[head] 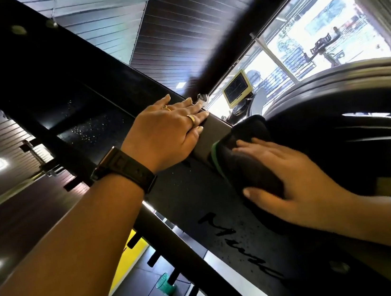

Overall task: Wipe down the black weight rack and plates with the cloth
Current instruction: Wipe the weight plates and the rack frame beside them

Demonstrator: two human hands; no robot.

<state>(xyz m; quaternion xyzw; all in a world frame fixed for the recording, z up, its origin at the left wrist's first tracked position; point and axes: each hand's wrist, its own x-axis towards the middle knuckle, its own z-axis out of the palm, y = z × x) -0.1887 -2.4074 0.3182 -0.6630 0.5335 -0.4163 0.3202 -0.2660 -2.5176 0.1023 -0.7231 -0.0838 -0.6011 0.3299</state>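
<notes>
Cloth [241,164] lies pressed on the rack [181,197] under the flat right hand [301,183], flat left hand [162,132] just beside.

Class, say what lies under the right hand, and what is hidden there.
A dark cloth with a green edge lies under the right hand, pressed where the black rack meets the plates. The surface beneath the cloth is covered.

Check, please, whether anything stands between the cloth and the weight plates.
Nothing visible does: the right hand presses the cloth on the rack, its far edge at the plates; the left hand rests aside.
</notes>
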